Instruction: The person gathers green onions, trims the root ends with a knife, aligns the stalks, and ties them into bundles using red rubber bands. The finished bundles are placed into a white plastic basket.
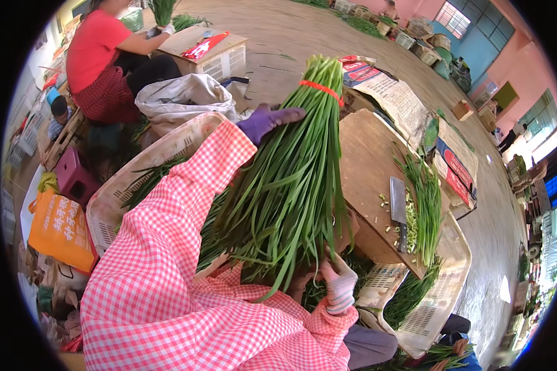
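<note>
A large bunch of garlic chives (297, 176) stands tilted before me, pale cut stems at the top and long leaves fanning down. A red band (322, 90) circles it near the stem end. My left hand (267, 121), in a purple glove, grips the bunch below the band, fingers across its side. Low at the leaf tips is my right hand (340, 284) in a striped, light glove with bare fingertips. Leaves partly hide those fingers, so their grip is unclear. On the wooden board (366, 162) to the right lie a cleaver (398, 204), loose chives (424, 208) and chopped stem ends (411, 227).
Plastic crates (441, 320) with chives flank me. A white sack (185, 97) stands ahead left. Beyond it a person in red (93, 51) holds chives at another board (190, 41). An orange bag (60, 227) and a purple stool (76, 176) are at left.
</note>
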Demonstrator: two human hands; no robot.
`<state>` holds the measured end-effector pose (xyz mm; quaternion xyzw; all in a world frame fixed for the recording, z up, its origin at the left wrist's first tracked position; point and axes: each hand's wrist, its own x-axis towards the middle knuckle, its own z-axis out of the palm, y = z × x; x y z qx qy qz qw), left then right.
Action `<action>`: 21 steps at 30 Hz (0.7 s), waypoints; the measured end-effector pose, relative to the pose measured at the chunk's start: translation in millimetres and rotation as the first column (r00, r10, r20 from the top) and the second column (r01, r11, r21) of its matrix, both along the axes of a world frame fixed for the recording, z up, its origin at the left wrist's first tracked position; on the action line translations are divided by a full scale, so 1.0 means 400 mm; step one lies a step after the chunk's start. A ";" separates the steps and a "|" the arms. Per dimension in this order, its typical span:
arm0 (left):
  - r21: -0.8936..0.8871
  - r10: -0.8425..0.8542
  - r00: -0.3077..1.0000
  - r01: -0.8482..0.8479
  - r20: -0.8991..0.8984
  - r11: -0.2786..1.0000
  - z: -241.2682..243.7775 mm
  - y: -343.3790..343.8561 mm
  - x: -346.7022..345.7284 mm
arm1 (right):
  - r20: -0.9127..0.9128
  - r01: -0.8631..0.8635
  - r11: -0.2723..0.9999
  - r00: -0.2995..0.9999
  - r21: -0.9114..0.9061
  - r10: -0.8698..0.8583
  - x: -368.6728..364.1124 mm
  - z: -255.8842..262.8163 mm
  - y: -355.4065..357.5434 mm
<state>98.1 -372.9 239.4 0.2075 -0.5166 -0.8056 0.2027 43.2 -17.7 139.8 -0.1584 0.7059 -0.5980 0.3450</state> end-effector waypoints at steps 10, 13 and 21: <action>-0.053 0.252 0.968 -0.250 0.020 0.967 -0.023 -0.048 0.031 | -0.231 0.214 0.974 0.954 0.072 -0.193 -0.100 0.102 0.071; -0.081 0.301 0.946 -0.293 0.116 0.953 -0.026 -0.037 0.038 | -0.227 0.085 0.994 0.972 0.068 -0.068 -0.077 0.163 -0.001; -0.293 0.261 0.959 -0.220 0.108 0.930 0.005 -0.026 0.052 | -0.258 -0.115 0.935 0.966 -0.337 0.025 -0.057 0.186 -0.172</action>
